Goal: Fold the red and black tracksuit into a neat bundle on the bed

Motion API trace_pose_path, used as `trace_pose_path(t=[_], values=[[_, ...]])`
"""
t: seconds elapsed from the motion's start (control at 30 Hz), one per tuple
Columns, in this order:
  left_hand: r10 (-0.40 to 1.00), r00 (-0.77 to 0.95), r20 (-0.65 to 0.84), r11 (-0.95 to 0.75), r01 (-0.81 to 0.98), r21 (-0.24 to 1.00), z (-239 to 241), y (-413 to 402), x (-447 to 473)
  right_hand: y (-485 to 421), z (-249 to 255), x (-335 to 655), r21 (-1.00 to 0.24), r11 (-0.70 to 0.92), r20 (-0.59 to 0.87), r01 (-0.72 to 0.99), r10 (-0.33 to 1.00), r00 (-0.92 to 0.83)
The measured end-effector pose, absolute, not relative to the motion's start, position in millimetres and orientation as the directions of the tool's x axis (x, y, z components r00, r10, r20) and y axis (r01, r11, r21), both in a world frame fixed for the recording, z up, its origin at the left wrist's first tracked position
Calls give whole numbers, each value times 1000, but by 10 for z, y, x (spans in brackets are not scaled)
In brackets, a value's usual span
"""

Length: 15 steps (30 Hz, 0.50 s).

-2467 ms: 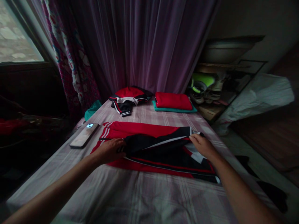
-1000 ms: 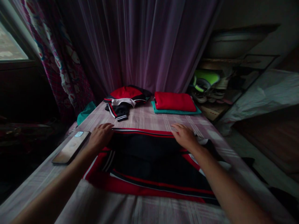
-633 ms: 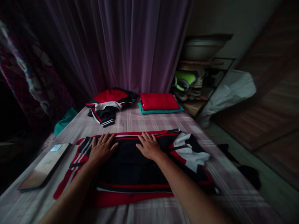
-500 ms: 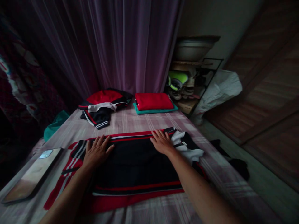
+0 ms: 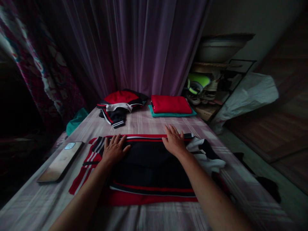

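A dark navy jacket (image 5: 149, 163) with red and white trim lies spread on the checked cloth in front of me, its red striped sleeve to the left and white parts bunched at the right. My left hand (image 5: 115, 150) rests palm down on its upper left, fingers spread. Near the upper right edge, my right hand (image 5: 174, 140) lies flat with fingers apart, the fingertips reaching just past the trim. Neither hand grips anything. Both forearms cover parts of the garment.
A phone (image 5: 61, 162) lies left of the jacket. Farther back are a crumpled red and navy garment (image 5: 122, 99) and a folded red cloth (image 5: 170, 104) on a teal one (image 5: 156, 114). Beyond the right edge stand a shoe rack (image 5: 231, 86) and a white plastic bag (image 5: 250, 96).
The view has swung left, so everything sits farther right. My right hand has shifted slightly forward over the top edge; my left hand stays about where it was on the jacket.
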<state>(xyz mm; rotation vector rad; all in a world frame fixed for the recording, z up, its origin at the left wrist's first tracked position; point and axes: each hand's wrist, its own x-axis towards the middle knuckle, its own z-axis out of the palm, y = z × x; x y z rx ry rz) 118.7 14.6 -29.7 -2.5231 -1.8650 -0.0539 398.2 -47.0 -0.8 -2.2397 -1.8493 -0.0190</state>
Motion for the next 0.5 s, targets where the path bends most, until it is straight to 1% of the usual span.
trace_pose_path(t=[0.07, 0.13, 0.2, 0.27, 0.33, 0.5], values=[[956, 292, 34, -293, 956, 22, -303, 140, 1189, -442, 2, 3798, -208, -56, 202, 977, 974, 99], [956, 292, 38, -293, 956, 28, -310, 132, 1188, -439, -86, 3733, -192, 17, 165, 981, 986, 15], [956, 291, 41, -292, 956, 39, -316, 125, 1184, -456, -229, 3795, -152, -17, 64, 988, 998, 27], [957, 287, 44, -289, 956, 49, -319, 118, 1180, -477, -365, 3928, -109, -113, -11, 988, 994, 113], [957, 287, 46, -289, 956, 55, -317, 113, 1177, -491, -449, 4054, -83, -179, -20, 980, 984, 178], [957, 287, 38, -289, 955, 66, -303, 105, 1180, -492, -452, 4125, -69, -198, -9, 978, 980, 198]])
